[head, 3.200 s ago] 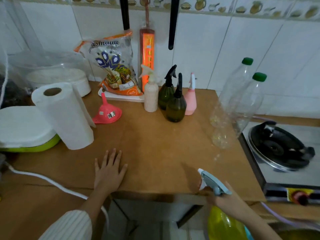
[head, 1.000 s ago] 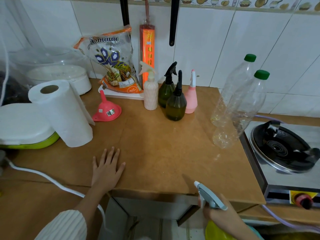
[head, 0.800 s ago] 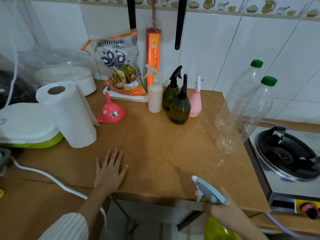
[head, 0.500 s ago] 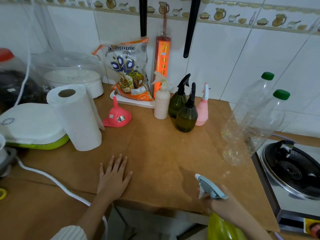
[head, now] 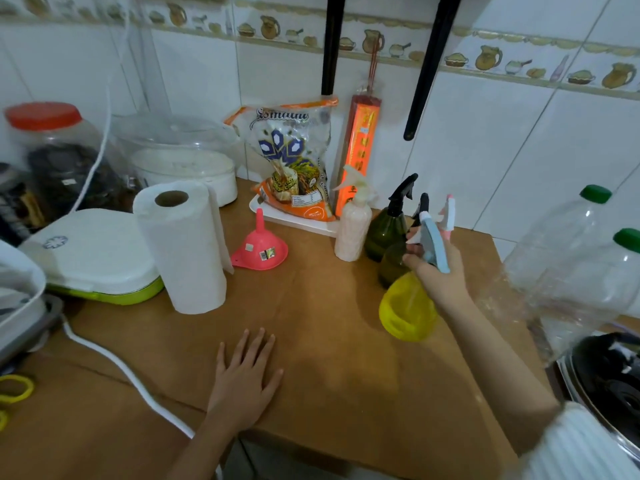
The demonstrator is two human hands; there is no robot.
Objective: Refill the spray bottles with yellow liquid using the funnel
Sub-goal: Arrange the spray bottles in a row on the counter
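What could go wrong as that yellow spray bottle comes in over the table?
1. The right hand holds the yellow spray bottle by its neck, just in front of the dark green bottles; swinging it in could topple them.
2. The pink funnel sits mouth-down beside the paper towel roll, so a hurried reach may knock the roll.
3. The empty clear bottles lean at the right edge and look easy to bump.

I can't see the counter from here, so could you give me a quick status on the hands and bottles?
Left hand flat on counter. Right hand grips yellow spray bottle, raised over counter. Pink funnel untouched, spout up. Nothing blocking.
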